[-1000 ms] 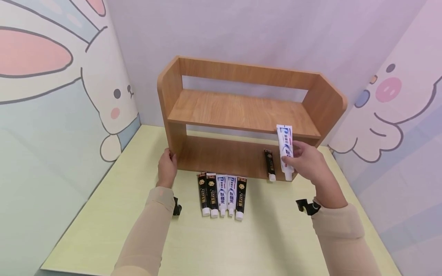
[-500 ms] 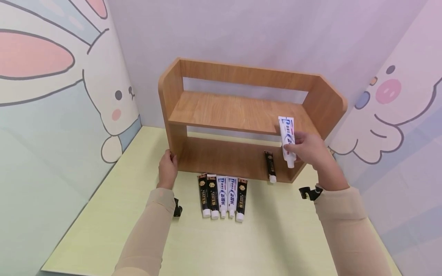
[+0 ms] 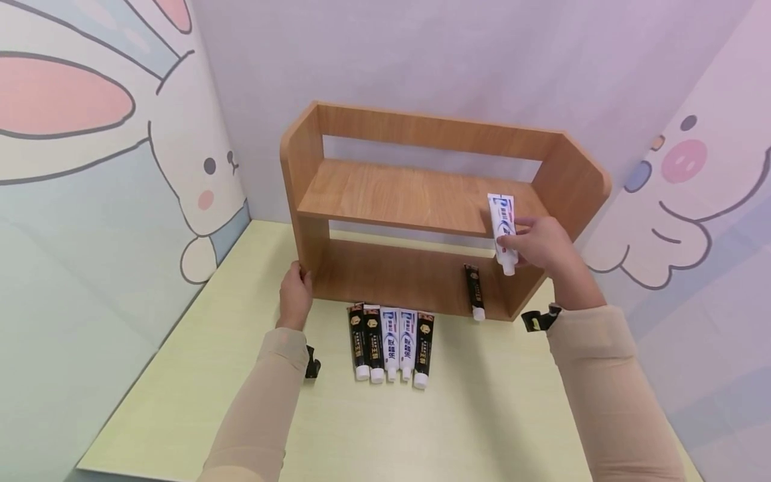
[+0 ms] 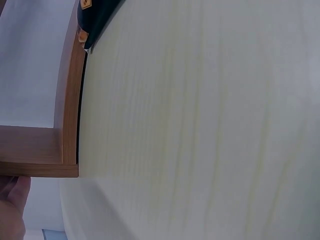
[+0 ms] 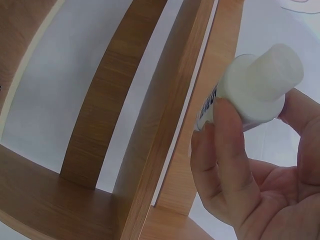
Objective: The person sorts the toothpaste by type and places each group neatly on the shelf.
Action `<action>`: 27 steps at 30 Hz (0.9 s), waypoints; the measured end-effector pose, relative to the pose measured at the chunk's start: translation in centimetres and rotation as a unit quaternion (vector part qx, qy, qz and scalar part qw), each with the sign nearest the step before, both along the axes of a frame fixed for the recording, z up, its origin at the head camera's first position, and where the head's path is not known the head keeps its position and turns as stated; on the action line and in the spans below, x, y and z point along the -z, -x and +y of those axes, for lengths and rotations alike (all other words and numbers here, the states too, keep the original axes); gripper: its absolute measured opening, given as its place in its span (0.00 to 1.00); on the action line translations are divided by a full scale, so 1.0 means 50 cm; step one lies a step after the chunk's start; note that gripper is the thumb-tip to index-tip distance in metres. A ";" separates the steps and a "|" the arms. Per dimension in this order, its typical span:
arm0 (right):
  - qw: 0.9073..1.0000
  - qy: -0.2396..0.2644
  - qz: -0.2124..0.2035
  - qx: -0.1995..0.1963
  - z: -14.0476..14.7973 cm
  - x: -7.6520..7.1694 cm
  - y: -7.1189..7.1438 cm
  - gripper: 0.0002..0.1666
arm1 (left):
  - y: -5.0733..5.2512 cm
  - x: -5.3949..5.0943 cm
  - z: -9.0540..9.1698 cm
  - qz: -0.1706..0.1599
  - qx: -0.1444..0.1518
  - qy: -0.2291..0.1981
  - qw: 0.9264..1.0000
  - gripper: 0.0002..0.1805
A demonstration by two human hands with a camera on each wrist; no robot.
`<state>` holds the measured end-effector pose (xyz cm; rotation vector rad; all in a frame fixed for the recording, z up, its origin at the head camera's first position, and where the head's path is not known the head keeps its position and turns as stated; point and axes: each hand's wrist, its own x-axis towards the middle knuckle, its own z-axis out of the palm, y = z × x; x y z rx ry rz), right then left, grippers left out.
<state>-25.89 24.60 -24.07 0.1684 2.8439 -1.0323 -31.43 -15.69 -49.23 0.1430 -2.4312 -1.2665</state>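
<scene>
The right hand [image 3: 539,244] pinches a white toothpaste tube [image 3: 500,215] near the upper shelf [image 3: 397,194], while the left hand [image 3: 295,296], its curl unclear, touches the wooden rack [image 3: 299,164].

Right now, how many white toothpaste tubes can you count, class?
3. One white tube is held in the right hand. The second white tube and third white tube lie side by side, mid-row, on the table; no others show.
</scene>
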 end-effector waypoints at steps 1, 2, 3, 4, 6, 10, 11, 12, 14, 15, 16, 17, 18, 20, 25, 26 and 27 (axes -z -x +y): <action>1.000 0.002 0.001 -0.001 0.000 -0.002 0.004 0.40 | 0.000 0.000 0.000 0.004 -0.001 0.002 1.000 0.13; 1.000 0.004 0.000 -0.002 0.000 -0.003 0.007 0.39 | 0.001 0.000 0.000 0.007 -0.001 0.004 1.000 0.13; 1.000 0.005 -0.001 -0.001 0.000 -0.004 0.010 0.39 | 0.001 -0.001 0.000 0.007 -0.002 0.004 1.000 0.13; 1.000 0.006 -0.002 0.000 0.000 -0.004 0.013 0.40 | 0.001 -0.001 0.000 0.008 -0.002 0.004 1.000 0.13; 1.000 0.010 -0.007 0.003 0.001 -0.004 0.019 0.41 | 0.000 -0.001 0.000 0.006 -0.002 0.003 1.000 0.13; 1.000 0.014 -0.012 0.008 0.000 -0.002 0.028 0.42 | -0.002 -0.001 0.000 0.001 0.001 0.002 1.000 0.13; 1.000 0.014 -0.013 0.008 0.000 -0.002 0.031 0.42 | -0.002 -0.001 0.001 0.000 0.002 0.002 1.000 0.13; 1.000 0.013 -0.013 0.007 -0.001 -0.002 0.034 0.42 | -0.003 -0.001 0.001 0.000 0.003 0.002 1.000 0.13; 1.000 0.015 -0.012 0.008 -0.002 -0.003 0.042 0.41 | -0.002 -0.001 0.000 -0.001 0.003 0.003 1.000 0.13; 1.000 0.015 -0.012 0.009 -0.003 -0.004 0.046 0.40 | -0.001 -0.002 0.000 -0.001 0.002 0.003 1.000 0.13; 1.000 0.016 -0.012 0.009 -0.004 -0.005 0.051 0.40 | -0.001 -0.002 -0.001 -0.002 0.003 0.002 1.000 0.13; 1.000 0.018 -0.012 0.009 -0.005 -0.007 0.055 0.39 | 0.000 -0.002 -0.001 -0.003 0.002 0.001 1.000 0.13; 1.000 0.020 -0.013 0.009 -0.006 -0.009 0.060 0.38 | 0.000 -0.003 -0.001 -0.002 0.003 0.001 1.000 0.13; 1.000 0.024 -0.015 0.007 -0.007 -0.012 0.068 0.38 | 0.001 -0.003 -0.002 -0.003 0.001 0.000 1.000 0.13; 0.999 0.023 -0.020 0.008 -0.003 -0.016 0.081 0.37 | 0.000 -0.004 -0.002 -0.001 0.002 0.009 1.000 0.13; 0.999 0.023 -0.021 0.011 -0.002 -0.017 0.084 0.36 | 0.000 -0.004 -0.002 0.000 0.003 0.011 1.000 0.13; 0.999 0.023 -0.023 0.013 -0.001 -0.017 0.087 0.36 | 0.000 -0.004 -0.002 0.001 0.004 0.013 1.000 0.13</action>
